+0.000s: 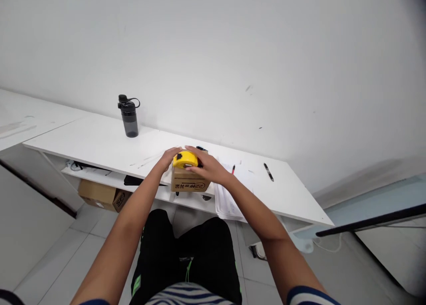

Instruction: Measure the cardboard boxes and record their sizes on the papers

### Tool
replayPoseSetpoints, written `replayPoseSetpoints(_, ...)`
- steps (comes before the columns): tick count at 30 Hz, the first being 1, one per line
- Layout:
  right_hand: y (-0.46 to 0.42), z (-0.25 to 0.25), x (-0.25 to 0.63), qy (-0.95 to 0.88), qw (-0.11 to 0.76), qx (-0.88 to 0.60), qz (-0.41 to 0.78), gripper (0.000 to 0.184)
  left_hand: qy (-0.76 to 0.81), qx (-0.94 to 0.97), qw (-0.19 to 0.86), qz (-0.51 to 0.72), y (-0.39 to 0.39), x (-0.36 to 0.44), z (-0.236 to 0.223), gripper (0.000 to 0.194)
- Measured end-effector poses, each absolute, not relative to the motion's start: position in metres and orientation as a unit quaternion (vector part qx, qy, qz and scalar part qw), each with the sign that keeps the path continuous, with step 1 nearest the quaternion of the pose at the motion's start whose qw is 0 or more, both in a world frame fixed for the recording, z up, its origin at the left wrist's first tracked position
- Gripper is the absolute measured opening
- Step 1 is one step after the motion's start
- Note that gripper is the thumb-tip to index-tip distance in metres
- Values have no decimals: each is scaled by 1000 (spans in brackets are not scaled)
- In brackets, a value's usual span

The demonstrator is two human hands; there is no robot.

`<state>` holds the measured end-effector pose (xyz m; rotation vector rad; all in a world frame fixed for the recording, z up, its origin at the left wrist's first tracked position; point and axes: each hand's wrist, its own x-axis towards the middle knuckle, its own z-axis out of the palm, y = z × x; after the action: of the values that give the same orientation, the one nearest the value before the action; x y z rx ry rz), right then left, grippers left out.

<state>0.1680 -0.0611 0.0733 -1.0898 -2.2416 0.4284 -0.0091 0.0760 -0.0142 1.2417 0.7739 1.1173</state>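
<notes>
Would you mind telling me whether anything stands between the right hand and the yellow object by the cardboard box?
Nothing visible does: the right hand is directly on the yellow object. No other item shows between that object and the cardboard box just below it in the picture.

We see bright, diffuse light, soft greying low on the plain white wall at right, a darkened upper-right corner, wide-angle stretching toward the edges, slightly soft print on the small brown cardboard box.

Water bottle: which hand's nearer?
Left. The left hand is to the right of the water bottle, toward the camera; the right hand is farther right, on the yellow roll.
</notes>
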Motion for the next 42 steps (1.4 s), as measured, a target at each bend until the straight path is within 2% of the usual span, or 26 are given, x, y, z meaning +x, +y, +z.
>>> replayPoseSetpoints(2,-93,52,184,-791,357,-454,203,68,363,540,522,551,70,-12,-7,29)
replayPoseSetpoints(4,-125,24,196,-729,424,-479,243,66,392,521,375,659,54,-14,-1,27)
replayPoseSetpoints(6,-154,-5,203,-657,492,-493,288,65,388,478,252,747,25,-13,1,35)
replayPoseSetpoints(8,-178,-30,202,-586,544,-498,335,65,344,462,203,792,-16,-3,-5,46)
replayPoseSetpoints(9,-187,-40,200,-558,562,-497,355,66,301,457,218,808,-40,5,-10,50)
replayPoseSetpoints(11,-203,-53,193,-520,587,-483,389,68,233,509,330,760,-88,26,-24,53)
replayPoseSetpoints(15,-220,-55,192,-533,588,-450,409,76,207,602,608,475,-146,67,-49,83)
replayPoseSetpoints(18,-218,-46,223,-618,545,-455,338,75,204,604,677,366,-144,84,-50,80)
replayPoseSetpoints(21,-188,-34,282,-692,468,-502,223,73,227,626,652,363,-119,98,-41,66)
replayPoseSetpoints(22,-171,-31,305,-675,445,-562,175,68,235,636,649,347,-110,105,-37,62)
replayPoseSetpoints(24,-130,-27,347,-637,342,-684,91,54,243,653,654,295,-91,124,-35,56)
replayPoseSetpoints(27,-70,-29,390,-651,112,-751,8,54,252,677,637,267,-66,157,-43,52)
replayPoseSetpoints(28,-54,-33,398,-668,71,-741,3,53,263,679,627,276,-58,167,-49,51)
replayPoseSetpoints(30,-33,-40,406,-700,43,-713,4,46,293,678,603,299,-45,181,-61,50)
replayPoseSetpoints(33,-17,-51,407,-708,80,-701,2,36,339,668,575,329,-29,186,-77,49)
replayPoseSetpoints(36,-6,-61,405,-666,138,-733,-18,38,348,633,601,341,-21,182,-87,47)
replayPoseSetpoints(38,2,-69,404,-615,237,-752,-7,42,337,611,629,341,-20,180,-91,47)
replayPoseSetpoints(42,13,-88,404,-512,492,-699,88,39,332,607,646,324,-21,180,-93,46)
